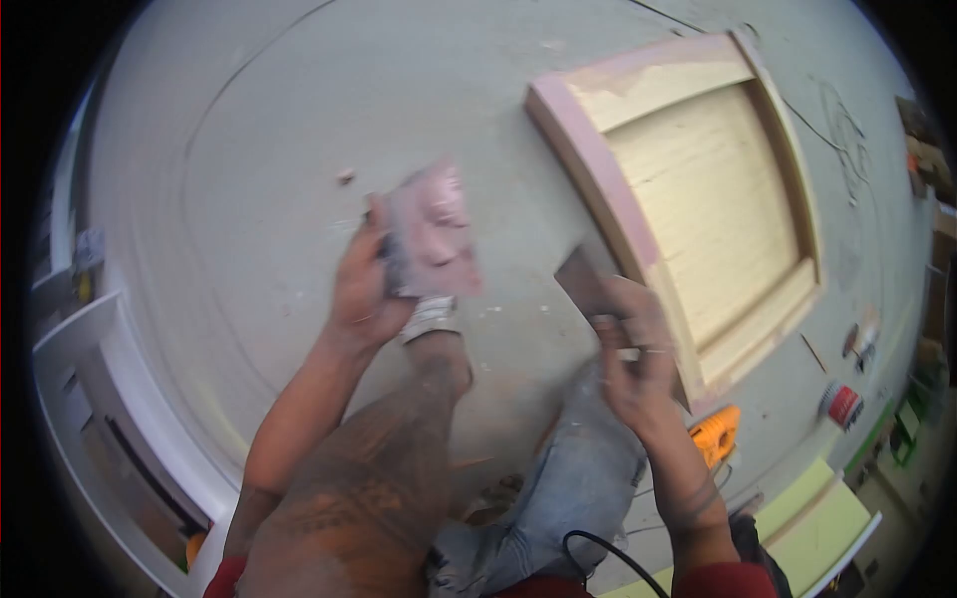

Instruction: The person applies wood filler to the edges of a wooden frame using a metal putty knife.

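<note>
In my left hand [361, 289] is a flat, pink-smeared board [407, 237], tilted and blurred by motion. A lump of pink putty [444, 214] sits on its face. My right hand [640, 349] grips a putty scraper [582, 283] with a flat, dark blade, pointing up and left. Just beyond that hand, to the right, a pale wooden frame panel [708, 189] lies on the grey floor. Pink filler [598, 164] coats its left side and part of its top rail. The scraper's blade appears apart from the panel, close to its left edge.
An orange power tool [714, 436] lies by the panel's lower corner. A red-labelled can [842, 405] stands farther right. Thin cables [847, 130] trail across the floor. White panels [150, 389] are at left, pale green boards [807, 528] at lower right. A small chip [346, 176] lies ahead.
</note>
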Demonstrator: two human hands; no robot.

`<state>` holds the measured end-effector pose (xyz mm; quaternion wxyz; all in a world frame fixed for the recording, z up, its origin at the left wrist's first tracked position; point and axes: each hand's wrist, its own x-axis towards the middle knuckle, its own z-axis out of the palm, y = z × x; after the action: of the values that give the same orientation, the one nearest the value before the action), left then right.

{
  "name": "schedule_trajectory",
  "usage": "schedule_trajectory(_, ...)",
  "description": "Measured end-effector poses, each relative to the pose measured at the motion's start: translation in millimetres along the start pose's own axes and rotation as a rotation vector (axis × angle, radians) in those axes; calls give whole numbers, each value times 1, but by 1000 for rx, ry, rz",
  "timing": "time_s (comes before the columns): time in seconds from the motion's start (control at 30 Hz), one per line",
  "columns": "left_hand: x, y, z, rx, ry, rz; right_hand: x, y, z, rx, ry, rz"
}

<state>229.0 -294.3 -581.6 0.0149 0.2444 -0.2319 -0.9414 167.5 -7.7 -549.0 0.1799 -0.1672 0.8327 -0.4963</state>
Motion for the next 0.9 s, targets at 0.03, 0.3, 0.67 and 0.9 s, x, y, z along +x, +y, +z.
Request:
schedule_trajectory(0.03, 3, -4, 6, 53, 33, 32, -4, -7, 4, 323, 122, 251)
schedule_trajectory(0.3, -6, -25, 41, 463, 72, 190, -4, -39, 37, 542, 223, 390)
schedule_trajectory(0.67, -10, -24, 24, 565, -109, -70, 27, -30, 20, 131, 135, -544)
schedule_trajectory(0.9, -7, -30, 3, 191, -81, -233, -1, 6, 26, -590, 61, -741)
